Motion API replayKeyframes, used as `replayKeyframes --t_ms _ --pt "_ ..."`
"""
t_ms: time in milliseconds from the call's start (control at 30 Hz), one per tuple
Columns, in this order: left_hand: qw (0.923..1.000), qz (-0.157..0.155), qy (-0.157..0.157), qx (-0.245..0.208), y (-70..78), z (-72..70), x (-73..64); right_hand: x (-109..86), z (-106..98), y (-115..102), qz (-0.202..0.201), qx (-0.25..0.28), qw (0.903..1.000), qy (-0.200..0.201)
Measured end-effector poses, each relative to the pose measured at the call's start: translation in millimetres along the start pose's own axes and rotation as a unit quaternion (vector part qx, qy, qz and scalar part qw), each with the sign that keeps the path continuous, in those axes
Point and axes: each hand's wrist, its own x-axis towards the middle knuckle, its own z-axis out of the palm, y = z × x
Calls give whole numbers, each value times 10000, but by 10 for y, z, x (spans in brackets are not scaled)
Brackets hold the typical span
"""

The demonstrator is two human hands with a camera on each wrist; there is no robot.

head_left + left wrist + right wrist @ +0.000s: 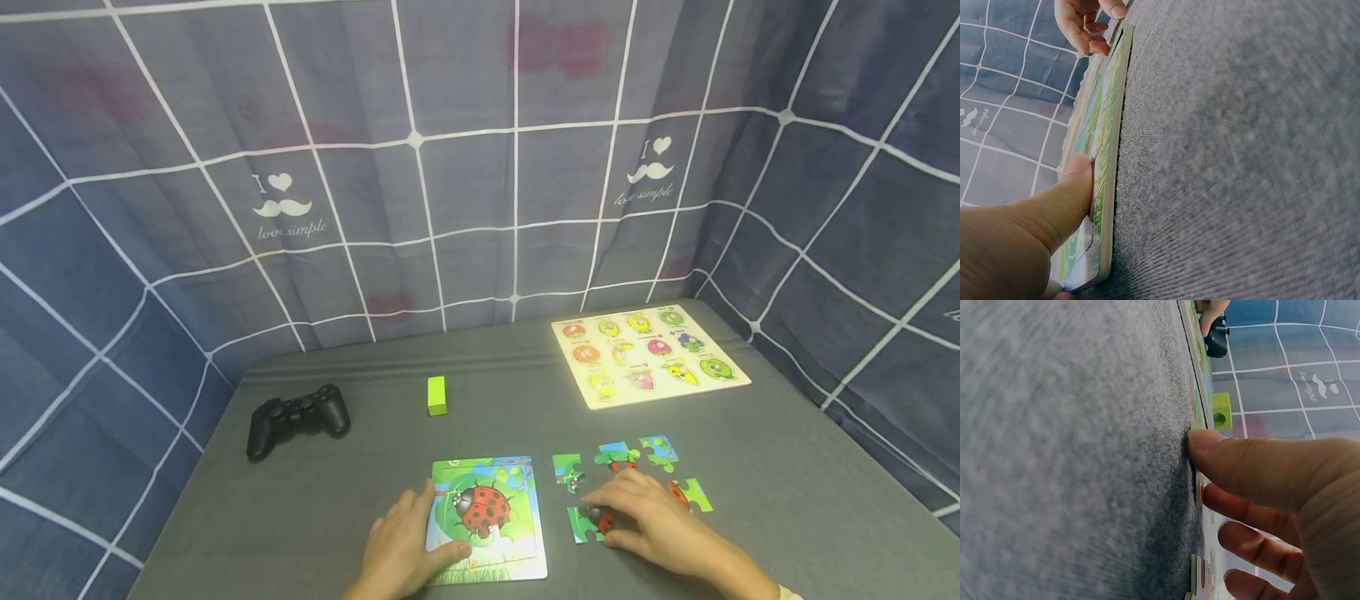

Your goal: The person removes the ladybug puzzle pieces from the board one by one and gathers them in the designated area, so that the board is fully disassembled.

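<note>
My left hand (401,537) holds the left edge of a ladybug jigsaw board (528,525), its thumb lying over the printed front. The board rests flat on the grey table, with a pale patch below the ladybug. To its right, my right hand (660,521) has thumb and index finger around a puzzle piece (579,525) with green and part of a ladybug; the fingers partly cover it. Several loose pieces lie around this hand: a green one (567,468), one with red (618,452), a blue-green one (660,451) and a green-and-red one (697,495).
A black game controller (298,419) lies at the left. Behind the ladybug board stands a small lime-green block (437,396). A fruit picture board (651,354) lies at the back right. Dark blue checked curtain (465,183) encloses the table's back and sides.
</note>
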Motion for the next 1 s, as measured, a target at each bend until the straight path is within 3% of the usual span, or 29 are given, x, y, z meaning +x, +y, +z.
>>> replayKeyframes --t_ms 467,700,767,933,1000 --pt "10000 3 34 55 11 -15 20 -2 -2 17 66 253 9996 124" --pt "10000 23 37 12 -7 -8 13 50 -21 -58 475 -61 9985 275" --pt "10000 5 10 22 -26 3 7 122 -5 -147 525 34 9986 57" --pt "10000 20 -67 23 -50 36 2 402 100 -450 499 451 9922 -1047" --pt "10000 55 -49 0 -38 37 8 528 165 -542 466 413 9896 -1297"
